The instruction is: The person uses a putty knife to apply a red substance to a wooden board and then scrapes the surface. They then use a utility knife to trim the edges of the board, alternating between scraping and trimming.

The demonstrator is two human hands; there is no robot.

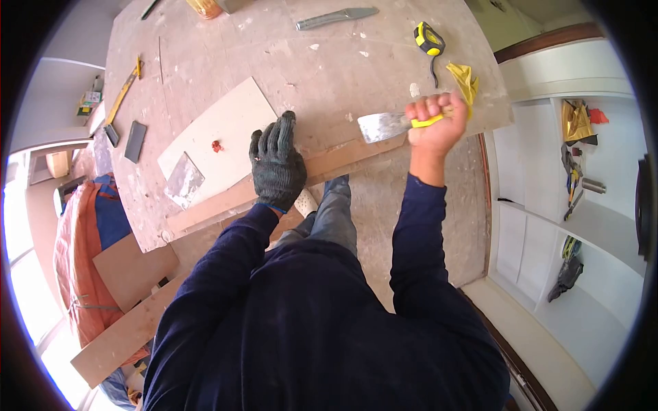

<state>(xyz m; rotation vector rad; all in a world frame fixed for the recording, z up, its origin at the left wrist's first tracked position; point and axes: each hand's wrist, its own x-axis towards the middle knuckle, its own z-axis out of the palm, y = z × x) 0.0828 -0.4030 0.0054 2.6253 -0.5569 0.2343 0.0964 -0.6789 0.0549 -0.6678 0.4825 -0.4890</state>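
Note:
My left hand [277,161], in a dark knitted glove, lies with its fingers over the right end of a pale curved board [229,130] and the strip at the table's front edge. My bare right hand [437,123] is wrapped round the yellow handle of a putty knife [384,127], whose whitish blade points left. A small red object [217,146] rests on the pale board. Near the board's lower left corner is a stained square plate [184,179].
On the worktable [329,75] are a tape measure [430,40], a utility knife [337,18], a yellow scrap [465,82], a square [123,96] and a dark block [136,141]. White shelves [582,198] stand right; boards [130,332] lean lower left.

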